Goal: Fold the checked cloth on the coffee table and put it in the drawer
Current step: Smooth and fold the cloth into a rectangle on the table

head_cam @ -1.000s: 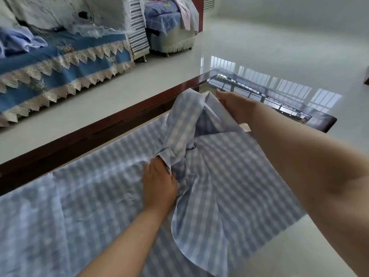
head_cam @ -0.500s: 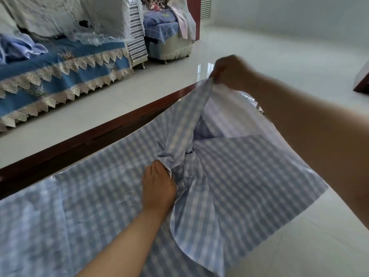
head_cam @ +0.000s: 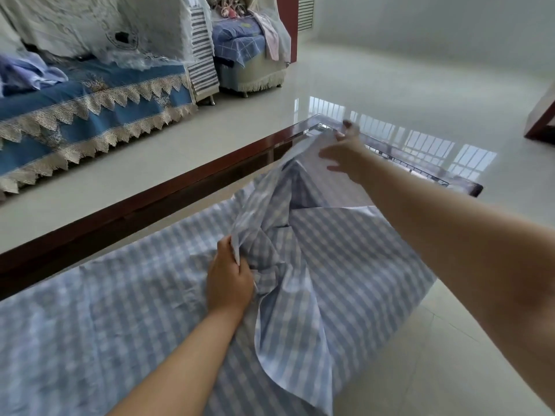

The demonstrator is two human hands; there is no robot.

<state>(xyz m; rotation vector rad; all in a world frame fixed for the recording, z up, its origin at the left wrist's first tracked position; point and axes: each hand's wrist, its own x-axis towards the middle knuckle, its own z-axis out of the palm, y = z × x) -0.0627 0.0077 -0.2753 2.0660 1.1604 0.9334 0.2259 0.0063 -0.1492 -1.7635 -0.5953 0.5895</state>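
Single head-worn wide-angle view, looking forward and down from close above the coffee table [head_cam: 186, 187]; both forearms enter from the bottom edge, with floor [head_cam: 390, 94] and sofa [head_cam: 90, 94] beyond.

A long sofa [head_cam: 90, 97] draped in a blue cover with a cream zigzag lace trim serves as the landmark at upper left. On its backrest lies a white lace throw [head_cam: 99, 28], and on its seat at the left end a crumpled pale lilac garment [head_cam: 27, 75]. A grey-and-white striped cloth [head_cam: 202, 64] hangs over the sofa's right armrest. Just right of the sofa stands a fringed armchair [head_cam: 249, 58] with a blue checked cover. The glossy pale tiled floor [head_cam: 390, 82] spreads in front and right of the sofa.
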